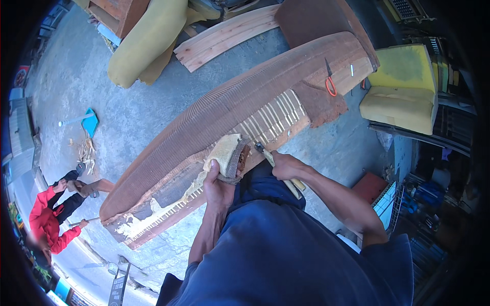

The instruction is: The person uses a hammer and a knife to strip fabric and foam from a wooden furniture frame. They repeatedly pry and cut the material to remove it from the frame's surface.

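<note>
Over the long brown upholstered frame (214,109), both hands are full.
The left hand (219,189) curls its fingers round a folded wad of padding (223,155), thumb on top; the right hand (287,167) wraps the handles of the pincers (259,147), their head just beside that wad, near the pale strips (278,116). Whether they bite anything, I can't tell. To my eye, a hard pull could tear the padding or, should the pincers slip, jab the left hand. Orange-handled scissors (331,85) lie farther along the frame.
</note>
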Motion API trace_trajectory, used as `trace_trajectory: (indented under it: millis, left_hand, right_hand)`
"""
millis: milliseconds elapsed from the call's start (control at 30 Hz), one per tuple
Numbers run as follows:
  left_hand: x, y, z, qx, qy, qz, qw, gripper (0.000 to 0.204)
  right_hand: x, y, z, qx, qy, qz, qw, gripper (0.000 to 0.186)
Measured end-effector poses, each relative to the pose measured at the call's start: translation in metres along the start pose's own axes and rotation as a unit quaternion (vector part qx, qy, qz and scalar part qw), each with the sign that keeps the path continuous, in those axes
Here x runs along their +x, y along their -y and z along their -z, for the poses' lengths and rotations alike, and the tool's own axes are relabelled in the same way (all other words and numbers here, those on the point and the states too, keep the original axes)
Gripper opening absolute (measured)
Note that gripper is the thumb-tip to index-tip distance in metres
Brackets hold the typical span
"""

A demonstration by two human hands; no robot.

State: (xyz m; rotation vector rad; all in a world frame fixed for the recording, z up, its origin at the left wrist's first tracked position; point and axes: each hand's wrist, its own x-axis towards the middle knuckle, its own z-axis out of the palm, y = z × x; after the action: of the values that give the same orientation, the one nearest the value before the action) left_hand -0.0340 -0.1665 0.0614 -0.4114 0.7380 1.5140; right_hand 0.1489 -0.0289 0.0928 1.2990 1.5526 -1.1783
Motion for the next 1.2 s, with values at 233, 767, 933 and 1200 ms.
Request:
trace_trajectory:
  millis: [233, 767, 933, 1200]
  left_hand:
    - [-0.002, 0.003, 0.013, -0.005, 0.0, 0.002, 1.0, 0.052]
    - [0.01, -0.012, 0.022, -0.008, 0.018, 0.0, 1.0, 0.05]
    - [0.015, -0.014, 0.012, 0.002, -0.012, -0.012, 1.0, 0.047]
    - [-0.008, -0.011, -0.02, 0.002, -0.145, 0.041, 0.989, 0.036]
  right_hand:
    - [0.009, 0.069, 0.034, -0.172, 0.025, 0.052, 0.983, 0.03]
    - [0.03, 0.027, -0.007, -0.175, -0.058, -0.03, 0.982, 0.039]
    - [0.02, -0.015, -0.055, 0.066, -0.185, 0.049, 0.979, 0.045]
    - [-0.002, -0.034, -0.02, 0.073, -0.095, 0.06, 0.991, 0.06]
